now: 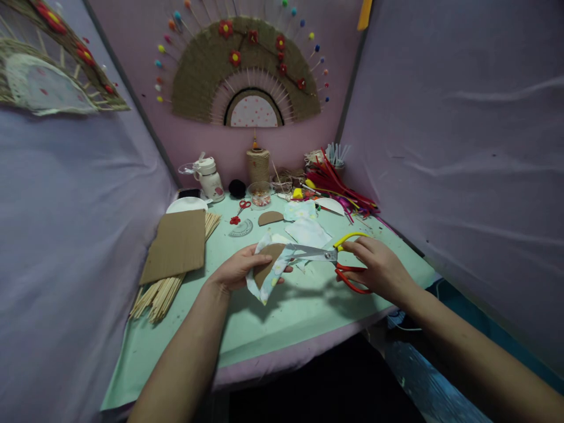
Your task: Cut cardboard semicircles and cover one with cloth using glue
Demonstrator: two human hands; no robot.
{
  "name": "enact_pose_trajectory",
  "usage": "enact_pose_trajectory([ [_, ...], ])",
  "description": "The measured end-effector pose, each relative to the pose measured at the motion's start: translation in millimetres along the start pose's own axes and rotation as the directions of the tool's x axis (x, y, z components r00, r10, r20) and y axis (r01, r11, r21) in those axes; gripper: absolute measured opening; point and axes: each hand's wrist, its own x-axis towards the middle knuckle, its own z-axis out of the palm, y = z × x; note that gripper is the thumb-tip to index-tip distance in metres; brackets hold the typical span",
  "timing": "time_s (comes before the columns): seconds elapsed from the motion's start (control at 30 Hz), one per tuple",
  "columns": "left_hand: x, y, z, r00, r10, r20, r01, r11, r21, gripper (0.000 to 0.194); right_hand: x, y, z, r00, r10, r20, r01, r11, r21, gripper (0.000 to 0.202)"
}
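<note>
My left hand (243, 265) grips a half-round piece of brown cardboard (266, 268) together with pale flowered fabric (277, 279), its thumb lying on the cardboard. The fabric sticks out past the cardboard and is folded up along its edges. In my right hand (374, 263) is a pair of scissors (329, 255) with one yellow and one red handle. The handles are spread, and the blades point left to the fabric's edge. Whether the blade tips have fabric between them I cannot make out. Behind the hands lie flowered fabric scraps (308, 231) and another cardboard half-circle (270, 218).
On the left, a cardboard sheet (174, 247) lies over thin wooden sticks (164, 297). Small red scissors (243, 205) and a protractor (240, 228) are further back. A white bottle (208, 178), twine spool (258, 167), bead dish (259, 195) and red stems (330, 180) line the back.
</note>
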Motion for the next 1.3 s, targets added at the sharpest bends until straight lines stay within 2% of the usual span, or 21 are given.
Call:
enact_pose_trajectory([
  [0.47,-1,-3,-2.8,0.996,-0.069,0.062,0.069,0.998,0.006,0.031,1,2,-7,0.997,-0.020,0.069,0.015,0.998,0.063,0.040],
  [0.7,-1,-2,-3.1,0.995,-0.091,0.048,0.092,0.996,-0.013,0.034,-1,2,-8,0.999,-0.046,0.028,0.046,0.999,0.005,0.040],
  [0.83,-1,-2,-4.1,0.994,-0.098,0.057,0.098,0.995,0.000,0.035,0,1,-10,0.996,-0.049,0.069,0.048,0.999,0.023,0.043],
  [1.3,0,-6,-2.1,0.987,-0.119,0.108,0.116,0.993,0.025,0.034,5,0,-17,0.985,-0.036,0.171,0.027,0.998,0.051,0.030],
])
